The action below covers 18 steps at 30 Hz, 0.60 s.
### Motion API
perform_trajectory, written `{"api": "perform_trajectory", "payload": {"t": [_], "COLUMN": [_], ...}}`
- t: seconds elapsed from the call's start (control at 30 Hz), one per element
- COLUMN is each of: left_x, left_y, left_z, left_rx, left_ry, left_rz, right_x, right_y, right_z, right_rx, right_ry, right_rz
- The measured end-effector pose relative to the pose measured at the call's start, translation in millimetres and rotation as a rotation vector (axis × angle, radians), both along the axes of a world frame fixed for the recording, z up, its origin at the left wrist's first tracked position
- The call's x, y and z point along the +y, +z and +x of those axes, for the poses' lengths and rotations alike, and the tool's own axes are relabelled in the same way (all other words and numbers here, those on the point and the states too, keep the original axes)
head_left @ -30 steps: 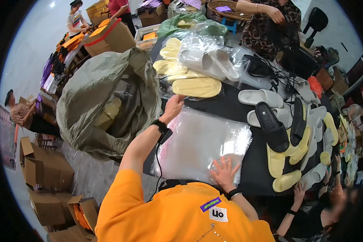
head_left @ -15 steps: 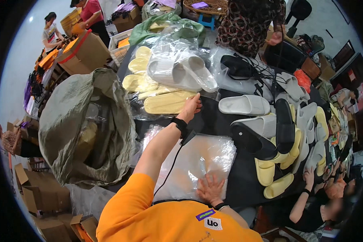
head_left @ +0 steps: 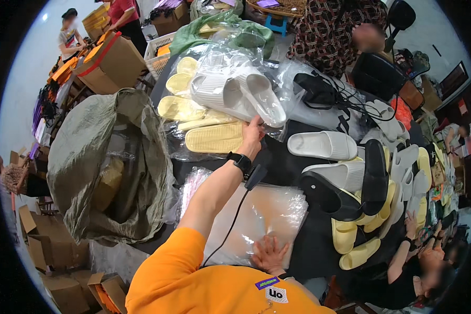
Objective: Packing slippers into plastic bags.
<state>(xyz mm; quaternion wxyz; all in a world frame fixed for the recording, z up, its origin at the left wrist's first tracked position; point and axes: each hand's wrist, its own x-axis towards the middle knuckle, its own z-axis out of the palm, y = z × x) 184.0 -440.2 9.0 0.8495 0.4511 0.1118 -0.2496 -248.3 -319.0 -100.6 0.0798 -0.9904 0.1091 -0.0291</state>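
My left hand (head_left: 253, 137) reaches over the table, its fingers closed at the near edge of a pair of white slippers (head_left: 230, 94) in a clear bag. Part of its grip is hidden. Just left of that hand lies a yellow slipper (head_left: 213, 138), also under clear plastic, with more yellow slippers (head_left: 180, 109) behind it. My right hand (head_left: 271, 255) rests flat, fingers spread, on a stack of clear plastic bags (head_left: 230, 238) close to my body. A black watch sits on my left wrist, and a black device on a cable (head_left: 255, 177) hangs beside it.
A large grey-green sack (head_left: 70, 167) stands open at the left. To the right lie a light grey slipper (head_left: 319, 145), black slippers (head_left: 329, 196) and several yellow ones (head_left: 360, 253). Black cables (head_left: 345, 104) cross plastic behind. A co-worker's hand (head_left: 411, 225) shows at the right.
My left hand has moved slightly up, from the yellow slipper's end to the edge of the bagged white slippers. My right hand stays on the bag stack. The view has shifted a little.
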Motion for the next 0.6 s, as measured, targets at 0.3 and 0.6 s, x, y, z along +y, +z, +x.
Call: {"api": "perform_trajectory", "payload": {"t": [0.3, 0.6], "left_x": [133.2, 296.4], "left_y": [63.3, 11.0], "left_z": [-33.8, -142.2], "left_rx": [-0.256, -0.473], "left_ry": [-0.053, -0.619], "left_rz": [0.046, 0.531], "right_x": [-4.2, -5.3], "right_y": [18.1, 41.0], "right_z": [10.0, 6.4], "right_rx": [-0.124, 0.011], "right_ry": [-0.005, 0.002], "right_rz": [0.011, 0.17]}}
